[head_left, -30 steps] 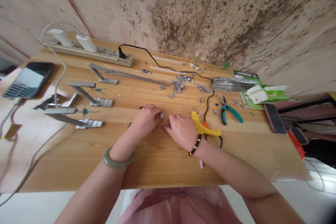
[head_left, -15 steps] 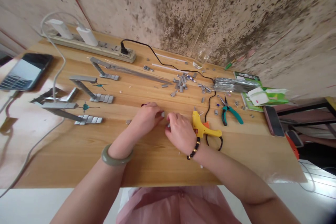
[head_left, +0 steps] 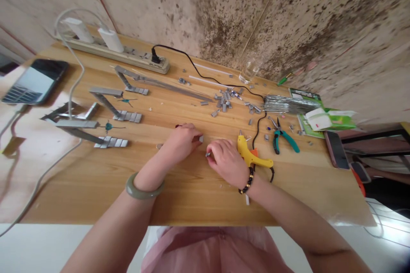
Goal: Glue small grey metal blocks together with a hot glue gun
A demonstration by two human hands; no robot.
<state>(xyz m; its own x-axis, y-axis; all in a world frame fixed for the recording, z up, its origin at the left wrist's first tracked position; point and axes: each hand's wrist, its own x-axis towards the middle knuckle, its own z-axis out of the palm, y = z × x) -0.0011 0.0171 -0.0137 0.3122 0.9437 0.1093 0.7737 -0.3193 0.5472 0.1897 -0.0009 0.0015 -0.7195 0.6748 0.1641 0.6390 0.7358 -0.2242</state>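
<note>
My left hand (head_left: 183, 141) is closed, with a small grey block (head_left: 201, 138) pinched at its fingertips. To its right, a little apart, my right hand (head_left: 226, 160) grips another small grey piece (head_left: 208, 154) between thumb and finger; most of that piece is hidden. Close beside the right hand lies a yellow glue gun (head_left: 253, 157). A heap of small grey blocks (head_left: 224, 100) is spread on the table beyond both hands. Several grey frames with stepped rows of blocks, such as this bent grey frame (head_left: 110, 140), stand at the left.
Teal-handled pliers (head_left: 285, 138) and a bundle of thin metal wires (head_left: 288, 104) lie to the right. At the back are a power strip (head_left: 128, 57) and a clear glass (head_left: 249, 72). A tablet-like device (head_left: 35, 81) is far left, a phone (head_left: 337, 149) far right.
My right hand has shifted slightly right, away from my left hand, and the grey piece in it shows more. The whole view has shifted a little. Both hands still pinch their pieces.
</note>
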